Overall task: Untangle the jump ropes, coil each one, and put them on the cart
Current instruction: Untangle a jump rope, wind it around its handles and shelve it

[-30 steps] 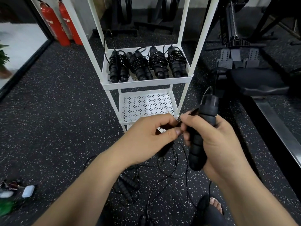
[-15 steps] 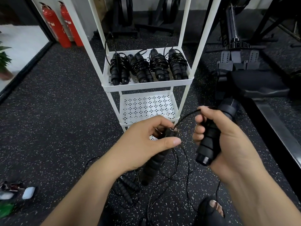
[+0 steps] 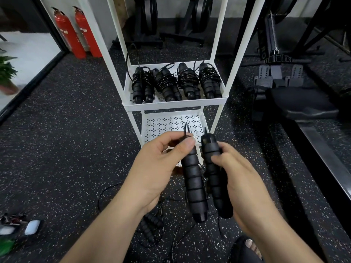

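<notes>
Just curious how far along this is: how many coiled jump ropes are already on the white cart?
4, in a row on the cart shelf: leftmost rope, second rope, third rope, rightmost rope. None look hidden behind them.

Coiled jump ropes [image 3: 187, 82], cart shelf [image 3: 174, 106]: four. Held handles [image 3: 193, 183]: two. Floor handles [image 3: 150, 224], near: two. Fire extinguishers [image 3: 70, 35], far left: two.
</notes>
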A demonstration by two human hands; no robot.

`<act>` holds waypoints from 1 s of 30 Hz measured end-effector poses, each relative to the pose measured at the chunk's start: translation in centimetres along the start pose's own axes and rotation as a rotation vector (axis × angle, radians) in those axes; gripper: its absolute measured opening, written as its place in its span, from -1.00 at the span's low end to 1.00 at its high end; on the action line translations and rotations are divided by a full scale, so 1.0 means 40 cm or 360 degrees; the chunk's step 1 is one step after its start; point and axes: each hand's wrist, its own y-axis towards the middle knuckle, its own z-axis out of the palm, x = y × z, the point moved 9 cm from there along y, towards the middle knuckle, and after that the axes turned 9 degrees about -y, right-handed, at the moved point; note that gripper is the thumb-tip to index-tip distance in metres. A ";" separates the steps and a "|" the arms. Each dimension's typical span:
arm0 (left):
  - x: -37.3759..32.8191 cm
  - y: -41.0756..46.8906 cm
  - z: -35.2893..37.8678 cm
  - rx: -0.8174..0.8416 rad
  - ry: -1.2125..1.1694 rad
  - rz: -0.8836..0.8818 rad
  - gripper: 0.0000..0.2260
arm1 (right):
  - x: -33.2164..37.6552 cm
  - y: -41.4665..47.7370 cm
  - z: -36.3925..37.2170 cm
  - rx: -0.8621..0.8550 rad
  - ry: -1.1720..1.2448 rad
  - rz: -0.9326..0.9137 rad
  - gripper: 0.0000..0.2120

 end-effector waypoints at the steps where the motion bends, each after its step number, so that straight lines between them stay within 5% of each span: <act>1: -0.003 0.001 -0.002 -0.0002 -0.0020 0.0007 -0.71 | 0.007 -0.003 0.006 0.0012 -0.0023 -0.0052 -0.78; 3: -0.013 0.001 -0.008 -0.0011 -0.0044 0.0011 -0.76 | 0.022 -0.010 0.014 0.0012 -0.0004 -0.0112 -0.68; 17: -0.029 0.010 -0.021 -0.0031 -0.0055 0.0024 -0.77 | 0.017 -0.022 0.030 -0.0097 0.0248 -0.0176 -0.77; 25: -0.054 0.013 -0.040 -0.0118 -0.0058 0.0120 -0.73 | 0.037 -0.044 0.097 0.0458 0.0237 -0.0080 -0.18; 30: -0.133 0.010 -0.078 -0.0383 0.1052 0.0547 -0.64 | 0.042 -0.037 0.070 0.0555 0.0002 -0.0076 -0.17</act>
